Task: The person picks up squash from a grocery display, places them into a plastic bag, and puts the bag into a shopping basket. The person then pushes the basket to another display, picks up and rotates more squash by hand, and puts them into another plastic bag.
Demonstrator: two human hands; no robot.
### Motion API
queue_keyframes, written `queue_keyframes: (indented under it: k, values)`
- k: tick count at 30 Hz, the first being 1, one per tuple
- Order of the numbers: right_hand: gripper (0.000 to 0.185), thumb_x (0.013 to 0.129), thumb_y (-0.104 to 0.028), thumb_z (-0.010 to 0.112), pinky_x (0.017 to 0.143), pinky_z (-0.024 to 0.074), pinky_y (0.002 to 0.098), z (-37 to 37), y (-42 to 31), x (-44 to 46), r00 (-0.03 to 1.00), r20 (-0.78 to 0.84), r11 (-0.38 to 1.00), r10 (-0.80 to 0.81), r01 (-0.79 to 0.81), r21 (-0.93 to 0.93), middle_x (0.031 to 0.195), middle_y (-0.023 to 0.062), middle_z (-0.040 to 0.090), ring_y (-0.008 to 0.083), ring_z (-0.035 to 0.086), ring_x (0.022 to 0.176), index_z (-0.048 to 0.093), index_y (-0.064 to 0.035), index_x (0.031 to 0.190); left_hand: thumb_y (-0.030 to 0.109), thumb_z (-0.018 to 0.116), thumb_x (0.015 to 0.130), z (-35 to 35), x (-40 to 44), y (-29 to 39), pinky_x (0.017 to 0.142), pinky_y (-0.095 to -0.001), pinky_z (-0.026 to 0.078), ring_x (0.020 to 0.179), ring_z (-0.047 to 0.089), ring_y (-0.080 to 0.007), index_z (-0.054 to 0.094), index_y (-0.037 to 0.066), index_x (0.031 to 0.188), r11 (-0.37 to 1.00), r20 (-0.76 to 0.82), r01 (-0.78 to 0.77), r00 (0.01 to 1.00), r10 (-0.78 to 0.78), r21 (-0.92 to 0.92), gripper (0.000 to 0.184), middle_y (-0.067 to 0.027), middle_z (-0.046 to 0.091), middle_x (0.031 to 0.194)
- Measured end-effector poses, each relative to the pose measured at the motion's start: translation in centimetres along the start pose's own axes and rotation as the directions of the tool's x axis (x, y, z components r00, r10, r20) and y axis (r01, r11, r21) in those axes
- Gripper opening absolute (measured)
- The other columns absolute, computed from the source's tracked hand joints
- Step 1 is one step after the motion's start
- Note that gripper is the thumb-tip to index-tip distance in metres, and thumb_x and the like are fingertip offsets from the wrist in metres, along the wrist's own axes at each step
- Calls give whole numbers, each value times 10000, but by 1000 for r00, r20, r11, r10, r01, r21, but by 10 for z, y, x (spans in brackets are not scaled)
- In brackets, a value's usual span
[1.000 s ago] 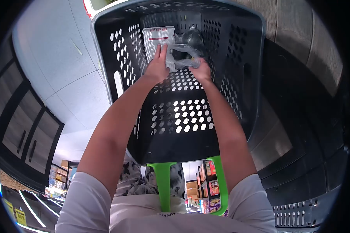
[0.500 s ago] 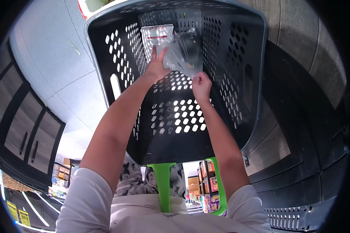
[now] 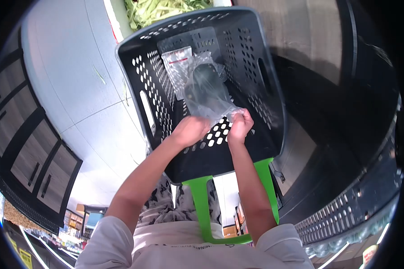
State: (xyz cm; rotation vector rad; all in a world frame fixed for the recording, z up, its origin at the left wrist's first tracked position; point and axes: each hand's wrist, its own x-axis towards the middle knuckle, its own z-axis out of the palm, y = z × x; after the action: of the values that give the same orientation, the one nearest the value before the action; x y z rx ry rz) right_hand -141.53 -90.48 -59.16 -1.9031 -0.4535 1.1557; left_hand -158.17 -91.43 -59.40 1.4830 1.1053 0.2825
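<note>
A clear plastic bag (image 3: 208, 101) with a large dark, rounded item inside, its kind unclear, is held over the floor of a dark grey shopping basket (image 3: 274, 130). My right hand (image 3: 240, 126) pinches the gathered near end of the bag. My left hand (image 3: 191, 131) is closed at the bag's near left edge, with the plastic running into its fingers. Behind the bag, a white packet with a red stripe (image 3: 177, 67) leans in the far left corner of the basket. More crumpled clear plastic (image 3: 204, 58) lies beside that packet.
The basket's green handle (image 3: 203, 210) hangs toward my body. Beyond the far rim is a white-edged container with leafy green trimmings (image 3: 159, 11). Wood-look cabinets (image 3: 29, 166) stand left, and dark wood-look panels (image 3: 300, 36) stand right.
The bag with the dark item has been drawn nearer and raised. My left hand has moved from the white packet to the bag's edge. The basket appears shifted and tilted in view.
</note>
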Motion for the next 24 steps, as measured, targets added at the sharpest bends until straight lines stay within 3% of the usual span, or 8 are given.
queue_keyframes:
  k: [2,3,11,15,18,20,22,24]
  values:
    - [127,750,60,492,512,264,192,3,-24,-3,997,45,990,61,-66,125,661,-60,486,8,374,585,560,-26,688,130,581,833,-24,-27,33,634,-454,459,667,567,-374,523,-6,652,999,-169,-33,985,27,-30,234,-187,547,659]
    - [126,740,60,494,522,273,187,4,-36,-8,996,41,996,84,-85,30,665,-61,493,7,384,596,565,-30,688,116,592,824,-37,-38,50,623,-453,452,652,555,-375,515,-7,649,998,-251,-57,967,45,-40,227,-181,534,646]
    - [117,719,27,468,532,276,219,-25,-139,-92,977,182,993,-114,115,2,638,-47,484,32,385,604,554,-24,658,72,609,797,-92,-107,163,519,-412,440,540,532,-328,478,10,593,938,-333,-335,878,345,87,251,-146,503,575]
    - [111,699,25,472,513,262,219,-31,-209,-164,952,222,966,-209,167,197,612,-46,474,31,376,564,518,-38,619,14,628,779,-134,-152,228,452,-397,347,452,438,-288,404,10,548,868,-469,-474,740,483,146,322,-123,419,507]
    - [99,662,29,499,492,271,216,-42,-257,-227,946,228,907,-231,124,403,599,-10,511,40,391,522,504,-43,594,-33,624,761,-150,-190,286,434,-371,317,427,390,-255,379,16,544,785,-562,-546,566,603,292,331,-105,379,501]
    - [111,628,36,451,479,265,231,-49,-295,-272,964,184,892,-194,96,441,560,5,467,70,375,492,459,-59,570,-74,600,770,-149,-211,322,432,-328,284,426,340,-176,357,13,536,784,-660,-537,472,585,311,348,-71,358,495]
    - [122,617,59,439,478,264,233,-66,-309,-303,918,240,814,-316,132,565,590,8,458,76,374,493,450,-51,566,-85,589,777,-147,-237,354,434,-312,273,435,324,-143,347,7,536,803,-723,-508,421,547,312,354,-57,362,491]
    - [138,604,67,422,475,263,229,-82,-327,-333,881,270,750,-388,132,648,601,0,394,82,340,490,416,-63,557,-87,575,785,-143,-248,381,439,-304,278,445,335,-131,365,-14,540,726,-746,-579,281,604,371,330,-61,396,495]
